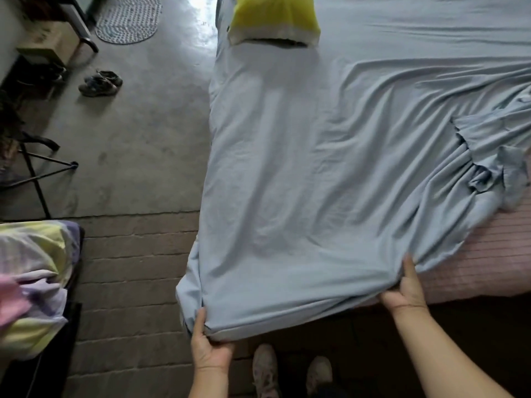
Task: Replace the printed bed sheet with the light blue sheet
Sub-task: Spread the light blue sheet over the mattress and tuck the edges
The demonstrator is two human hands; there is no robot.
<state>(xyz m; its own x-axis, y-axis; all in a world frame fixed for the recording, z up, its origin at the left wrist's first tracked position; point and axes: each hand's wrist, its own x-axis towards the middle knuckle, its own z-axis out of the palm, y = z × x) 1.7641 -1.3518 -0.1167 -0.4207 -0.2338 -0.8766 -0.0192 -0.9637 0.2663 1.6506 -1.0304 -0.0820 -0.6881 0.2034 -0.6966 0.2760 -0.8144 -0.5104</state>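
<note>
The light blue sheet (301, 168) covers most of the bed, smooth on the left and bunched in folds at the right. My left hand (208, 344) grips its near left corner under the mattress edge. My right hand (405, 288) holds the sheet's near edge further right, fingers tucked beneath the fabric. To the right of that hand the pink mattress (474, 262) lies bare. The printed sheet (34, 282) sits crumpled in a heap at the left, off the bed.
A yellow pillow (275, 20) lies at the head of the bed. On the concrete floor there are shoes (100, 81), an oval mat (129, 18), a folding stand (37, 168) and a stool (48, 41). My feet (290, 372) stand at the bed's foot.
</note>
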